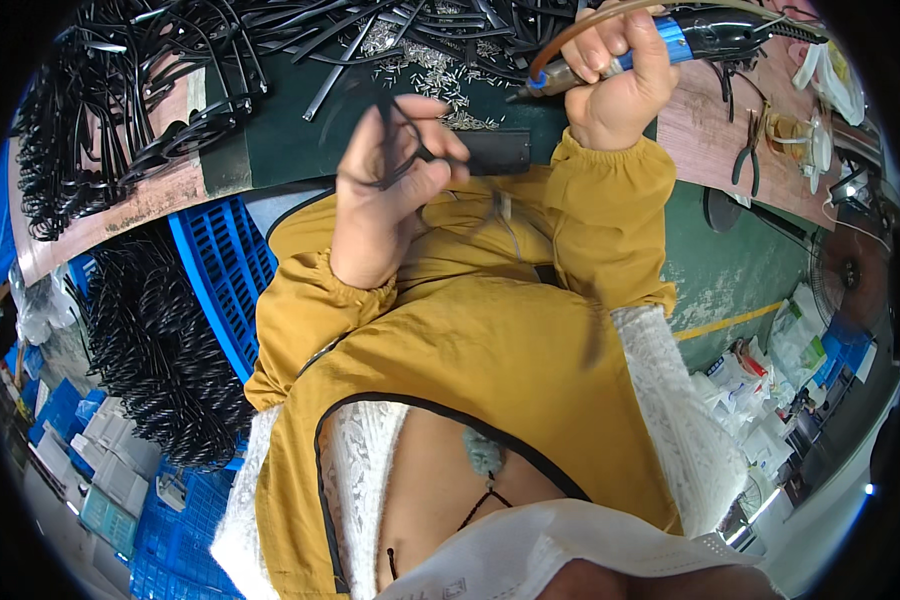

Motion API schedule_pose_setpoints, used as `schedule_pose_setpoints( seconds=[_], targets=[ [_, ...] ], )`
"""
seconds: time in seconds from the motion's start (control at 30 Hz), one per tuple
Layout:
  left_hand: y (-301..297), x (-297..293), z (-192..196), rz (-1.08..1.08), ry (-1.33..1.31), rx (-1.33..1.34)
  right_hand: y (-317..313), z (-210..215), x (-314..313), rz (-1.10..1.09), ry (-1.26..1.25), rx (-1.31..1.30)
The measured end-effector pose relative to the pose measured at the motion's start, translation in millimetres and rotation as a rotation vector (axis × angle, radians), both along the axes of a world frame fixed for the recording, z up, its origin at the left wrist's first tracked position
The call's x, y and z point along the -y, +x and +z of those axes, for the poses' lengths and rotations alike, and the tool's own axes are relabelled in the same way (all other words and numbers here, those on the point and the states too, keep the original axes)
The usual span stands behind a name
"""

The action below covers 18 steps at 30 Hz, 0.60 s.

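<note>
My left hand point(395, 185) is closed around a black eyeglass frame point(384, 118), blurred by motion, held above the near edge of the table. My right hand point(620, 90) grips an electric screwdriver point(673, 42) with a blue collar and a black body. The tool's grey tip points left and down, apart from the eyeglass frame. Between and beyond my hands, many small silvery screw-like pins point(440, 80) lie scattered on a dark green mat point(290, 130). A dark rectangular block point(500, 152) sits at the mat's near edge.
Black eyeglass frames point(100, 110) are heaped at the left, with loose temple arms point(340, 75) along the back. Pliers point(747, 158) lie at the right edge. Below the table at left, a blue basket point(225, 270) stands beside more bundled black frames point(160, 350). A fan point(850, 270) is at far right.
</note>
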<state>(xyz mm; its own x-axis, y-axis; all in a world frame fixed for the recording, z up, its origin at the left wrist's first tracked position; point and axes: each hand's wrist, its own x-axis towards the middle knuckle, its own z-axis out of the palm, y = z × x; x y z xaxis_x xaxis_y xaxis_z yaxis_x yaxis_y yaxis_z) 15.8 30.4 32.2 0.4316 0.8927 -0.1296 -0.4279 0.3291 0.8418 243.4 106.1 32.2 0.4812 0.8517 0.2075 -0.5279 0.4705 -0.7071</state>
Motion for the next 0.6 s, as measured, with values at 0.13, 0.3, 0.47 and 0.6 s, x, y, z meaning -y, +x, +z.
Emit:
schedule_pose_setpoints(
  seconds=[0.13,0.3,0.47,0.6],
  targets=[
    [2.6,19.7,-7.3,0.017,0.634,-0.376,-11.5,9.9,13.5,0.445,0.294,-0.331],
    [-0.5,47.6,-21.1,0.041,0.613,-0.443,-12.9,8.4,40.7,0.382,0.092,0.022],
    [-0.1,51.1,-33.4,0.089,0.611,-0.406,-16.3,0.8,36.9,0.390,0.124,0.030],
    [-1.0,50.4,-40.0,0.099,0.636,-0.345,-22.2,2.0,30.2,0.363,0.125,0.068]
  ],
)
